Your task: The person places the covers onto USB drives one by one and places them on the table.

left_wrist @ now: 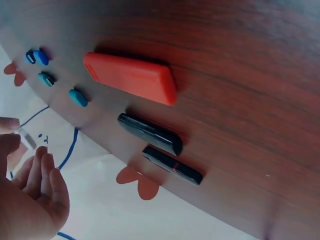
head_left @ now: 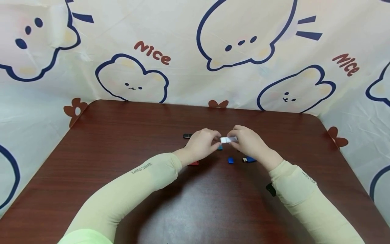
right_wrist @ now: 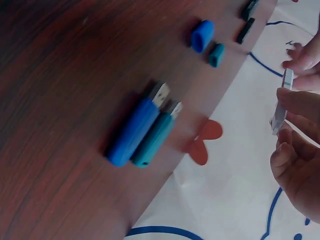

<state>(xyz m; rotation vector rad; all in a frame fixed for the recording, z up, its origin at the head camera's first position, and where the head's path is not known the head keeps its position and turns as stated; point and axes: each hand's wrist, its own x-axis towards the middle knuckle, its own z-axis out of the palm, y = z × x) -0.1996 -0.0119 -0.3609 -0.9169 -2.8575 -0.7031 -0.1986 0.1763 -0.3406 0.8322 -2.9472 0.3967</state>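
Observation:
My right hand pinches a white USB stick above the far middle of the table. At its left end, the thumb and a finger of my left hand close on the tip from both sides. A seam crosses the stick near that end. In the right wrist view, the uncapped blue USB stick lies beside an uncapped teal USB stick, metal plugs showing. Their blue cap and teal cap lie apart from them. The right hand hides the teal stick in the head view.
A red stick-shaped case and two slim black sticks lie on the brown table near the left hand. A patterned white curtain rises at the table's far edge.

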